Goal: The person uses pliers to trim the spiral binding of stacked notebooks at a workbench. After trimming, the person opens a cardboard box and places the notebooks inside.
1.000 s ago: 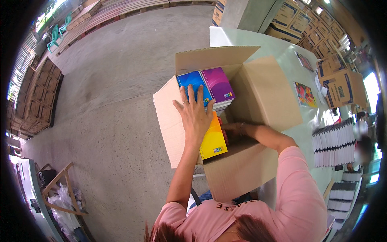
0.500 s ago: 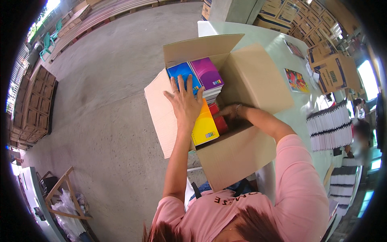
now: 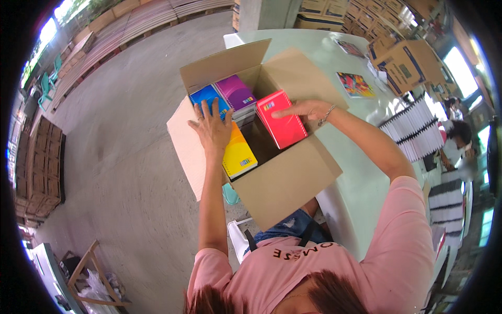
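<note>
A pale green table point(image 3: 314, 44) runs from the near right to the far middle. An open cardboard box point(image 3: 293, 178) rests on its left edge (flaps spread, partly overhanging the floor). Far right of the box lie a colourful notebook point(image 3: 355, 85) and a second notebook point(image 3: 349, 48). White stacks point(image 3: 413, 131) stand at the right.

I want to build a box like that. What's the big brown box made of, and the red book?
The open box looks like plain matte brown cardboard: stiff, folded flaps. The red notebook under the right hand seems paper with a smooth, probably coated card cover.
</note>
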Tool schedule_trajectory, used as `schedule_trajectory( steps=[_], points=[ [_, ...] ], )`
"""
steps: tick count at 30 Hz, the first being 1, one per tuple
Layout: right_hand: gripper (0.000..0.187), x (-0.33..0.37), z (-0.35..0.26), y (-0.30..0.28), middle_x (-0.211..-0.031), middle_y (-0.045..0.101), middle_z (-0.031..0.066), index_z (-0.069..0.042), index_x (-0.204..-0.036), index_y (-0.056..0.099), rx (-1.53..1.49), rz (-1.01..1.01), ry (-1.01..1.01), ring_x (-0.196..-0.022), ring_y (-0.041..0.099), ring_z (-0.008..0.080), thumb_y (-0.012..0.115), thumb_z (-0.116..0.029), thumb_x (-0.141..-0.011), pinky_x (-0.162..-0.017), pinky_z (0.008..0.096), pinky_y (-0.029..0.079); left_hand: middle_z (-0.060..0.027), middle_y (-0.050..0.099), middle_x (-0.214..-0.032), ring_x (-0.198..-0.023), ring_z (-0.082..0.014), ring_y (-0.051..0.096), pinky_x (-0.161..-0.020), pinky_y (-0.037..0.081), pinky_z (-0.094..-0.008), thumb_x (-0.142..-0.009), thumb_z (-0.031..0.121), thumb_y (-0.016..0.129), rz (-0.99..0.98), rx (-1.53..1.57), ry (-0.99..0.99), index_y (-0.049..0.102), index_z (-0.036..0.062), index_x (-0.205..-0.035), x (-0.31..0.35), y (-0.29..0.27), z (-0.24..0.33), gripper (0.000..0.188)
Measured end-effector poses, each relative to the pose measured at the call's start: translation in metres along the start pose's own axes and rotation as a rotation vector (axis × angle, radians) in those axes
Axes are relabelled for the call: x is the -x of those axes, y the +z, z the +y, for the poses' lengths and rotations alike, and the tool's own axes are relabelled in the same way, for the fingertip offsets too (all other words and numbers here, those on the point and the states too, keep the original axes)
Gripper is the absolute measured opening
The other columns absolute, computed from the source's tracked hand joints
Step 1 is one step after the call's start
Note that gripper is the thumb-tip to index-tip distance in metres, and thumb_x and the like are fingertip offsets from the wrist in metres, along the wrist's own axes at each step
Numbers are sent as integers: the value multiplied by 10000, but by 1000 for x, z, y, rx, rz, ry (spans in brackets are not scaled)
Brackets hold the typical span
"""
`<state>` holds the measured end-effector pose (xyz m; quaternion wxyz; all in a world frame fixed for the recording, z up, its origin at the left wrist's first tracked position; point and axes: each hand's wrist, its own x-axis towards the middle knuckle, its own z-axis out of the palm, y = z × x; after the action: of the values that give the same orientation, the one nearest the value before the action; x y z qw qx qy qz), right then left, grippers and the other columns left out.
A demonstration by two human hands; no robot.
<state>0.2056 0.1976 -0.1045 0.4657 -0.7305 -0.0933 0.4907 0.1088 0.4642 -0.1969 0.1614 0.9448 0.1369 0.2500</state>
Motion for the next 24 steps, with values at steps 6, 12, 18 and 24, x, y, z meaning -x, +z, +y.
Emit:
schedule_trajectory(
  steps=[6, 12, 18, 24],
  points=[
    [671, 147, -16, 2, -1335, 630, 77, -62, -1386, 528, -254, 312, -344, -1201, 613, 158, 753, -466, -900, -1044, 359, 509, -137, 368, -1584, -1465, -337, 343, -1064, 248, -785, -970, 525, 536, -86, -53, 32, 503, 201, -1472, -12, 7, -13, 598],
    [533, 302, 54, 7, -1190, 691, 34, -103, -1314, 597, -884, 632, -967, -1074, 664, 152, 715, -455, -931, -960, 365, 560, -63, 452, -1537, -1353, -313, 494, -951, 529, -549, -1007, 491, 510, 173, -505, 346, 491, 253, -1471, -34, 16, -78, 522],
    [411, 492, 182, 38, -1137, 723, 23, -125, -1232, 691, -807, 1347, -1141, -1063, 678, 173, 773, -341, -892, -953, 434, 548, -73, 377, -1578, -1444, -332, 377, -1039, 341, -725, -967, 742, 346, -129, -273, 62, 411, 307, -1524, -37, 36, -49, 710],
    [530, 662, 264, 92, -1113, 733, 99, -11, -1235, 636, -720, 1615, -632, -910, 736, 184, 773, -393, -893, -816, 359, 628, -57, 413, -1545, -1401, -333, 424, -1006, 367, -698, -956, 759, 350, -109, -241, 58, 420, 318, -1515, -43, 34, -64, 715]
  ],
)
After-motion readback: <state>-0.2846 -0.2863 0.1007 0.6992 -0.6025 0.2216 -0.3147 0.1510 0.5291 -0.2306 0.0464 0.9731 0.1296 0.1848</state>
